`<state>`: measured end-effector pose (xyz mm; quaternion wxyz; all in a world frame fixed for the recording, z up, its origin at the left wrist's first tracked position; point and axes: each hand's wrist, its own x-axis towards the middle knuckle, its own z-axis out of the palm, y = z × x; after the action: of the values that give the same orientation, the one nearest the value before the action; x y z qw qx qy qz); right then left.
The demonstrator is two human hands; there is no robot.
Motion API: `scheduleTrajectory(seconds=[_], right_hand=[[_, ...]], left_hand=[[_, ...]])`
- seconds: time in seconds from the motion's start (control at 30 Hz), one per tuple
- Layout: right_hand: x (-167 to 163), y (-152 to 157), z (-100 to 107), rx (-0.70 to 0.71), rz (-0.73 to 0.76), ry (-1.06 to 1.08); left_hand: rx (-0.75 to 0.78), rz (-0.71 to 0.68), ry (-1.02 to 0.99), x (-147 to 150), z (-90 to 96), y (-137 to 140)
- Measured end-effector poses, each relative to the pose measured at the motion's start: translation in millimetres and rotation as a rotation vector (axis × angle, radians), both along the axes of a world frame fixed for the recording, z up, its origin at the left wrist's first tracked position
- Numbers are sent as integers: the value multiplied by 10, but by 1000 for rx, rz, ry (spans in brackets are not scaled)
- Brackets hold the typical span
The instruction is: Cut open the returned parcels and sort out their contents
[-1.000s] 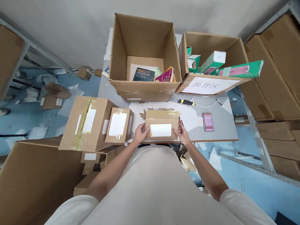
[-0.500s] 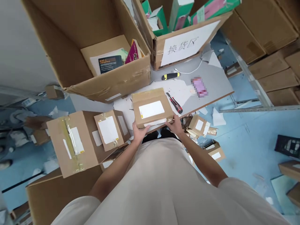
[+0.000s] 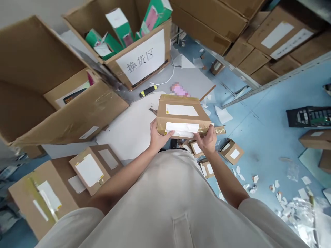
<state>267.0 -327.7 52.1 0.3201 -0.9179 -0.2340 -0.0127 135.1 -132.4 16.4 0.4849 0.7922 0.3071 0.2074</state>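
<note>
Between my two hands is a brown cardboard box (image 3: 160, 112) with white labels on its top and near side. My left hand (image 3: 158, 137) grips its left near corner, thumb across the front label. Round the right near corner my right hand (image 3: 207, 138) is closed, its thumb also on the near side. The box appears raised over the table's front edge and hides part of the tabletop. Behind it lie a black and yellow cutter (image 3: 148, 91) and a blurred pink item (image 3: 179, 90). Only a bit of another dark tool shows left of the box.
Two large open cartons stand at the back: one (image 3: 108, 119) holds books, the other (image 3: 111, 65) green boxes. Labelled parcels (image 3: 89, 168) are stacked at my left. Small boxes (image 3: 232, 151) and paper scraps lie on the blue floor. A loaded shelf (image 3: 248, 81) stands at right.
My view has turned to the right. Both hands have lifted the box off the tabletop and tilted it, so its near side with the label shows more.
</note>
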Motion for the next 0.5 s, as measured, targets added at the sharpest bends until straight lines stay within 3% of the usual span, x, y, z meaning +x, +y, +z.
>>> scheduleTrajectory(seconds=[0.13,0.27,0.37,0.5], right_hand=[[224,-346,32,-92,-97,-61],[456,-501,225,-163,-43,-194],[566,-591,336,-361,14,-228],[618,-808,322,-631,89,-283]], left_hand=[[-170,-22,-45,415,31,-299],[-235,-47,-78,650,74,-532],[-235,-52,-100,786,84,-613],[-269,-64,-90,968,56,-678]])
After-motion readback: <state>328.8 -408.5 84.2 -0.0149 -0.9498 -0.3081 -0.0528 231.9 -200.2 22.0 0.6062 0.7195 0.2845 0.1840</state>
